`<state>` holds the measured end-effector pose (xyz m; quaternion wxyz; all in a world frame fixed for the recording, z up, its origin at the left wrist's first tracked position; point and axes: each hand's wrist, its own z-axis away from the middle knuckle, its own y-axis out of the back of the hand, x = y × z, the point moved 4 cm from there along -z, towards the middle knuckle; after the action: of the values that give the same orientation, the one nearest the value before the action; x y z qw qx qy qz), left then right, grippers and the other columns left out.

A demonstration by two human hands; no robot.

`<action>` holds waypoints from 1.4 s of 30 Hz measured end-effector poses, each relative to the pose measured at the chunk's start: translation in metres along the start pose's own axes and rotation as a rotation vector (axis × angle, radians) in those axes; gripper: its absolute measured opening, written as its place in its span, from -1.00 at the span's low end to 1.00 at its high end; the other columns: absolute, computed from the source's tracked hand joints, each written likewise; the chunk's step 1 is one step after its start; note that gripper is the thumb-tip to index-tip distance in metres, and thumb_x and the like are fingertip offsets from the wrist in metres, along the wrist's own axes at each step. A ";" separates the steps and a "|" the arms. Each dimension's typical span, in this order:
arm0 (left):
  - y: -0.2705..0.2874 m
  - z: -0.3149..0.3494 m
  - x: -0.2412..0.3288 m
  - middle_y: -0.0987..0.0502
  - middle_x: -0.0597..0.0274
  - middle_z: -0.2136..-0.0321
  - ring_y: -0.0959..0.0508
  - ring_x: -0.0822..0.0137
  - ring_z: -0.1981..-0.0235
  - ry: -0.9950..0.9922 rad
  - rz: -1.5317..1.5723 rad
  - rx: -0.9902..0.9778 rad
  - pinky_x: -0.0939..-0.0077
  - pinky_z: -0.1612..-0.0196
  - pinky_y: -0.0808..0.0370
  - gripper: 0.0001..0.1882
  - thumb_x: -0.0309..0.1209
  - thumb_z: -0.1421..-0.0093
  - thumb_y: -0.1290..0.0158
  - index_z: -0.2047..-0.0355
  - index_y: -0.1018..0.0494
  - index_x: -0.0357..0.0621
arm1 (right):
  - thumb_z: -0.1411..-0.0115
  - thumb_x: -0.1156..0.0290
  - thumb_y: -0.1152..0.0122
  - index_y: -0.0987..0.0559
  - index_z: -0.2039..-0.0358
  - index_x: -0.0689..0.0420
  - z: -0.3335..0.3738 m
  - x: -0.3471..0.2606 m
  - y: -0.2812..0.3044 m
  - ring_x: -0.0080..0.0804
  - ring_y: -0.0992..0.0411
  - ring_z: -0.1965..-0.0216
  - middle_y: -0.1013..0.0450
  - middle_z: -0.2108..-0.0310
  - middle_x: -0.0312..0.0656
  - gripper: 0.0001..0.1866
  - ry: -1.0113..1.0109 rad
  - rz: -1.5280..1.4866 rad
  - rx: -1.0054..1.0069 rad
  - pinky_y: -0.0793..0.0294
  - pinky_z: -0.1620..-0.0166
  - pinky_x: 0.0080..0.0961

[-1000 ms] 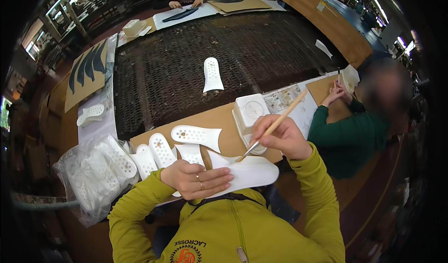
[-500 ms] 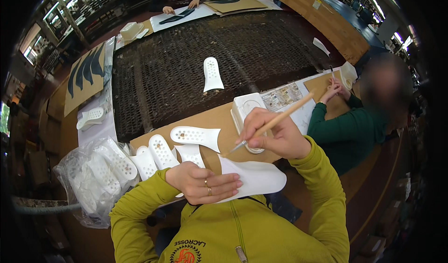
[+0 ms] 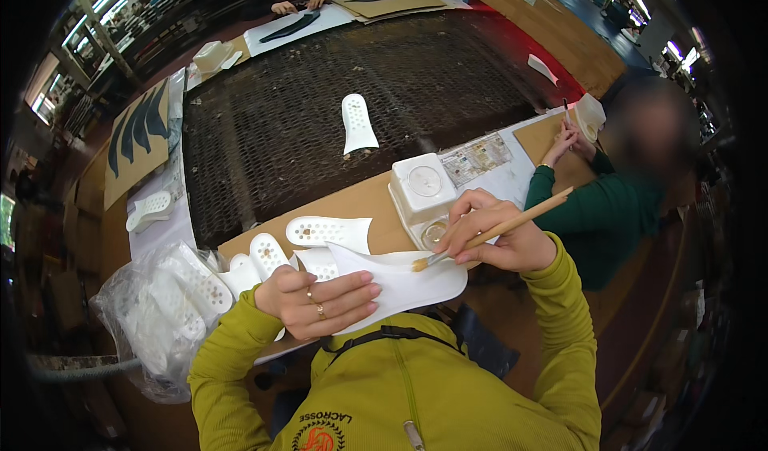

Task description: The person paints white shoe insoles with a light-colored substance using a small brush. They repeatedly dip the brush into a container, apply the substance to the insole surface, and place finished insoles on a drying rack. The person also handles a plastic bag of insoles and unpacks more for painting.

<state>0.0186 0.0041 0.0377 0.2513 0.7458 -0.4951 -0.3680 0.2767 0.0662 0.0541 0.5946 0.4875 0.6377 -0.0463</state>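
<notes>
Left hand (image 3: 320, 303) lies over the smooth white insole (image 3: 420, 287), fingers straight; can't tell if it's pinching. Insole sits just in front of the torso, long axis running left-right. Right hand (image 3: 504, 243) grips a wooden paintbrush (image 3: 538, 209), bristles at the insole's far edge; insole lies left and bodyward of it (left hand is nearer, touching). Clear plastic bag (image 3: 132, 315) at left: perforated insoles (image 3: 204, 287) inside. White tub (image 3: 424, 185) beyond right hand, round cup (image 3: 434, 233) beside, contents unclear. Farther: lone perforated insole (image 3: 358, 123) on mesh (image 3: 272, 147)
</notes>
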 end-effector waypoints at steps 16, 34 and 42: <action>-0.001 0.032 -0.003 -0.61 0.40 0.12 -0.56 0.50 0.05 0.359 -0.119 -0.064 0.55 0.12 -0.10 -0.81 -0.38 -0.17 -0.07 0.20 -0.57 0.09 | 0.02 0.43 -0.38 -0.63 0.46 0.08 0.035 0.024 -0.027 -0.38 -0.40 0.31 -0.57 0.39 -0.37 -0.91 -0.077 0.340 0.543 -0.27 0.12 -0.43; -0.030 0.062 -0.014 -0.63 0.41 0.18 -0.56 0.50 0.09 0.358 -0.268 -0.062 0.56 0.12 -0.13 -0.82 -0.43 -0.11 -0.11 0.28 -0.62 0.07 | -0.14 0.40 -0.25 -0.56 0.39 0.21 0.090 0.153 -0.078 -0.48 -0.45 0.35 -0.49 0.49 -0.20 -0.86 -0.660 0.174 0.514 -0.38 0.24 -0.56; -0.011 0.042 -0.004 -0.62 0.47 0.16 -0.55 0.50 0.07 0.359 -0.254 -0.096 0.50 0.05 -0.12 -0.82 -0.40 -0.09 -0.15 0.28 -0.60 0.15 | -0.14 0.49 -0.26 -0.55 0.31 0.18 0.044 0.066 -0.023 -0.49 -0.43 0.31 -0.51 0.35 -0.26 -0.88 -0.219 -0.460 0.768 -0.41 0.17 -0.54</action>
<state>-0.0102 0.0117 0.0055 0.3224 0.8427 -0.3266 -0.2814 0.3043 0.0639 -0.0239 0.4091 0.5105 0.5993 -0.4615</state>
